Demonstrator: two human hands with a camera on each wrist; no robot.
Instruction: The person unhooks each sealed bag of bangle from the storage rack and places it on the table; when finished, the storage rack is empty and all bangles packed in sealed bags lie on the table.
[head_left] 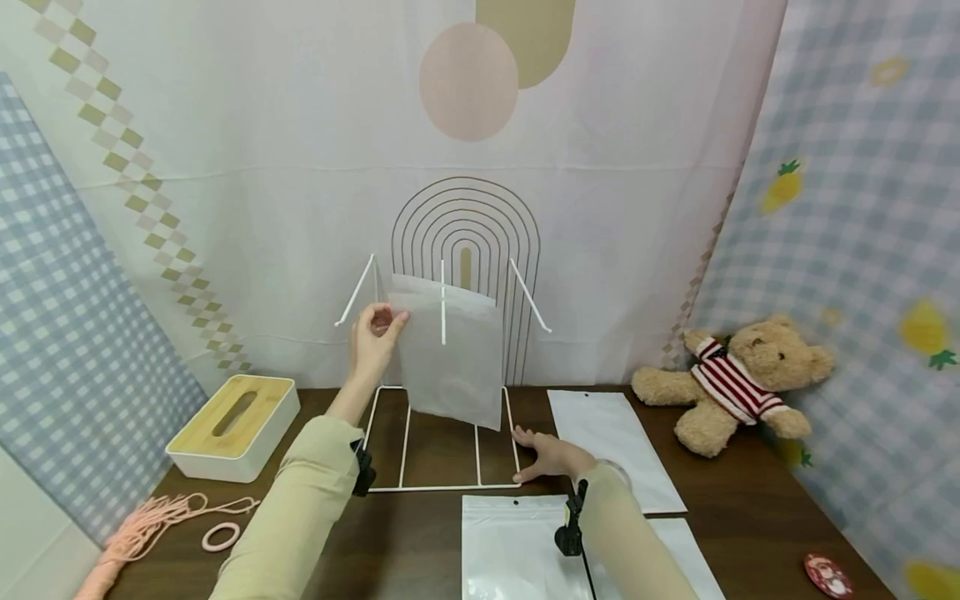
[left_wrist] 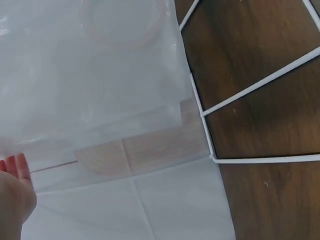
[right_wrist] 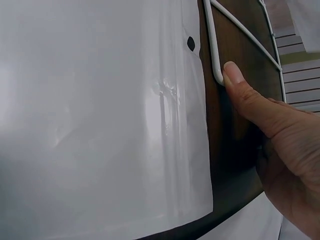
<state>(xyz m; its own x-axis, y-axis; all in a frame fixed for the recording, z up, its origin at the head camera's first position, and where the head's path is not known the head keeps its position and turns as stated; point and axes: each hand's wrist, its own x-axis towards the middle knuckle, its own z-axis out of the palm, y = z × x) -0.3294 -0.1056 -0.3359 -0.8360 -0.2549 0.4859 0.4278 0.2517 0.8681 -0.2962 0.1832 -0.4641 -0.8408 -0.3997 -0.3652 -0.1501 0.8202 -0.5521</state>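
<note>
The white wire rack point(head_left: 444, 487) stands on the brown wooden table point(head_left: 397, 550). Left hand point(head_left: 375, 340): gripping, thumb and fingers pinching the left edge of a translucent white bag point(head_left: 467, 375). The bag is upright above the rack's base, behind the middle prong point(head_left: 443, 312); whether it hangs on that prong cannot be determined. Right hand point(head_left: 553, 457): fingers extended, thumb touching the rack's near right corner, fingers at its right side rod. Right of the rack lies one white pouch point(head_left: 611, 442); nearer than the rack lies a zip-top pouch point(head_left: 510, 542). Left of the rack: tissue box point(head_left: 234, 429), pink cord bundle point(head_left: 138, 533), pink ring point(head_left: 219, 549). Well right of the rack: teddy bear point(head_left: 738, 375) in a striped sweater.
</note>
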